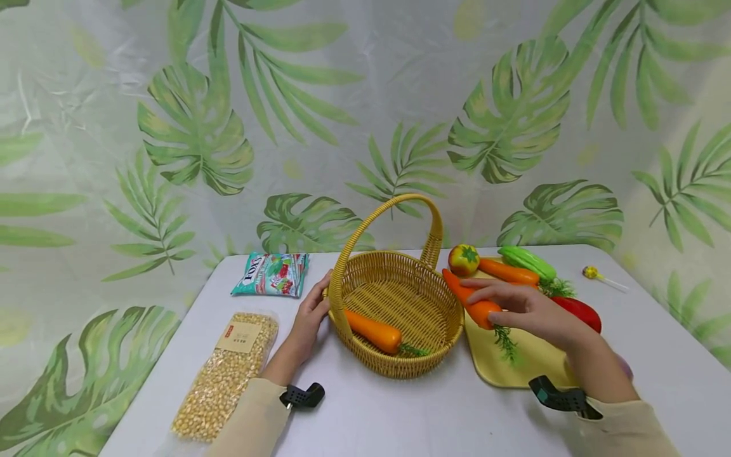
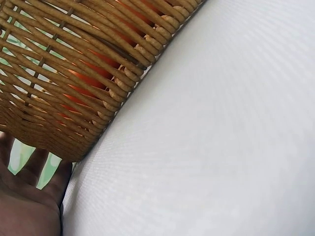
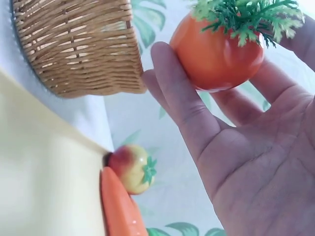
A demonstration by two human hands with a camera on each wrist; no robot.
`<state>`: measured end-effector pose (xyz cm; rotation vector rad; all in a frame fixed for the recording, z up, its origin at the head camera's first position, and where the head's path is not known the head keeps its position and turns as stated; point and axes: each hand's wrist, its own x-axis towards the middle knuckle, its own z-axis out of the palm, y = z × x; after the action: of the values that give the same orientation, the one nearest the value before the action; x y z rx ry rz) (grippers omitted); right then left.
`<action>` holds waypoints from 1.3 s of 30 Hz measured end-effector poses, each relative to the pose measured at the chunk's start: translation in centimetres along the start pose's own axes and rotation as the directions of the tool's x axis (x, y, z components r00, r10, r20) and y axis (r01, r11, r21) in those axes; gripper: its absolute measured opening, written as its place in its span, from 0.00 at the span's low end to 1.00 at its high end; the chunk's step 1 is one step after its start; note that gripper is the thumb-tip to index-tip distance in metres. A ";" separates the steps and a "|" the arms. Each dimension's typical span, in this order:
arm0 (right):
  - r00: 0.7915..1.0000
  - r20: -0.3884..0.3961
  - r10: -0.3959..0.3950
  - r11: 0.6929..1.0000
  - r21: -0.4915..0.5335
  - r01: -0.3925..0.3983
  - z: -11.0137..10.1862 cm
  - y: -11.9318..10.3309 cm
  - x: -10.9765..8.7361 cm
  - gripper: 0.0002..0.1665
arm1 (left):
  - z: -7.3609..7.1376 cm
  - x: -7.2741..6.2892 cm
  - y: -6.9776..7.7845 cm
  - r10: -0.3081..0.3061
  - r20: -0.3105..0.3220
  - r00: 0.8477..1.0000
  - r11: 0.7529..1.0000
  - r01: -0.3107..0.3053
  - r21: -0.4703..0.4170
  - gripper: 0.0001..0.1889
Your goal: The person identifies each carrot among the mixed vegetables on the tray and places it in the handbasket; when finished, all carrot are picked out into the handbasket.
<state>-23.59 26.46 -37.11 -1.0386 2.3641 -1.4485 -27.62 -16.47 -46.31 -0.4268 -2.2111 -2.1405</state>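
An orange toy carrot (image 1: 482,312) with green fronds is pinched between the right hand's (image 1: 520,308) thumb and fingers. It is held between the board and the basket's right rim, and its tip points toward the basket. In the right wrist view the carrot's rounded end (image 3: 216,54) faces the camera. The left hand (image 1: 308,320) rests against the left side of the round wicker basket (image 1: 365,362), near the handle's base. The left wrist view shows its straight, spread fingers (image 2: 56,179) at the woven wall. Another carrot (image 1: 374,331) lies inside the basket.
A yellow board (image 1: 497,371) carries another carrot (image 1: 508,271), a green vegetable (image 1: 528,261) and a red one (image 1: 579,312). A red-yellow fruit (image 1: 464,260) sits behind. To the left lie a candy bag (image 1: 271,275) and a corn-kernel pack (image 1: 228,374); a lollipop (image 1: 594,273) lies far right.
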 end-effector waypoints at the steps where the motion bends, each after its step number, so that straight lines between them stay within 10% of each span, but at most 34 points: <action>1: 1.000 -0.001 -0.002 1.000 0.002 0.002 0.1 -0.1 0.1 0.21 | 0.0 0.0 0.0 -0.001 0.001 1.000 1.000 0.001 0.000 0.25; 39: 0.998 0.066 0.017 0.999 -0.037 -0.014 5.0 -0.6 5.9 0.17 | 0.0 0.1 0.1 0.005 0.013 1.000 1.000 -0.005 -0.023 0.27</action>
<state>-25.23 18.90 -37.98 -1.0575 2.3552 -1.3498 -27.67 -16.49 -46.20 -0.4480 -2.1918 -2.1689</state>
